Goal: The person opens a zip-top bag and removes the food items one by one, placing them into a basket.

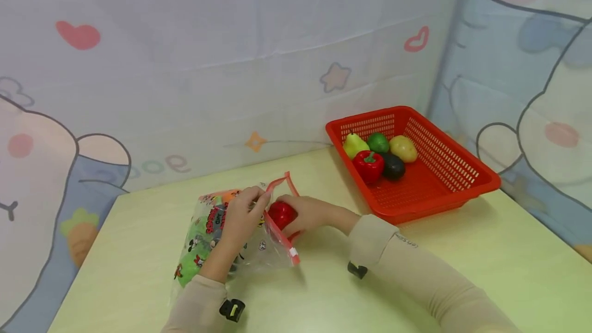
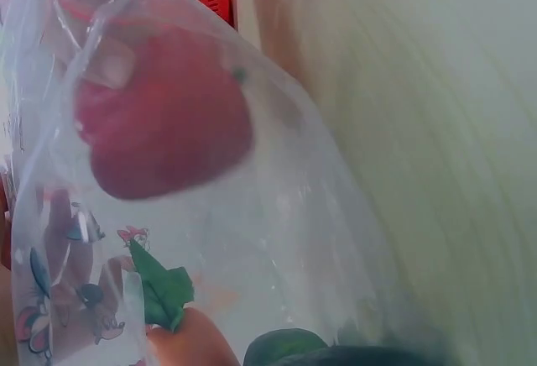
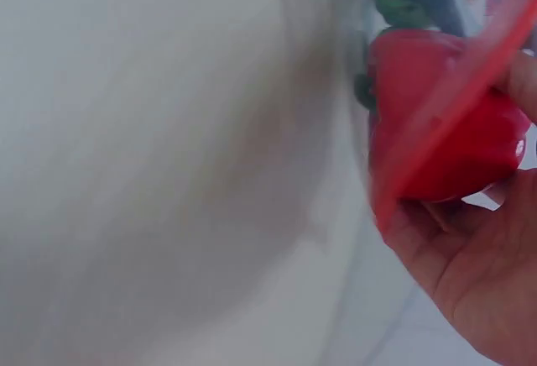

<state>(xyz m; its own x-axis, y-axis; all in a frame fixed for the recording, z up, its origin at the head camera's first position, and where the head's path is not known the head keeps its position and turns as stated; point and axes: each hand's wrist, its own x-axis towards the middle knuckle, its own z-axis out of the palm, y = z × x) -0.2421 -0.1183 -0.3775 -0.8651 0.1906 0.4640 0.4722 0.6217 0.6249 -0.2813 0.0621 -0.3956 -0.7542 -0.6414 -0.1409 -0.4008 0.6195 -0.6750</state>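
A clear zip bag with a red zipper edge and printed cartoon figures lies on the table, bulging with green and other produce. My left hand pinches the bag's rim at its mouth. At that opening my right hand grips a red bell pepper. Seen through the plastic in the left wrist view, the bell pepper is inside the mouth, above an orange piece with a green leafy top. In the right wrist view the red zipper strip crosses in front of the pepper, with fingers curled round it.
A red plastic basket stands at the right back of the table. Inside it are a pear, a green round fruit, a potato, another red bell pepper and an avocado. A printed cloth hangs behind.
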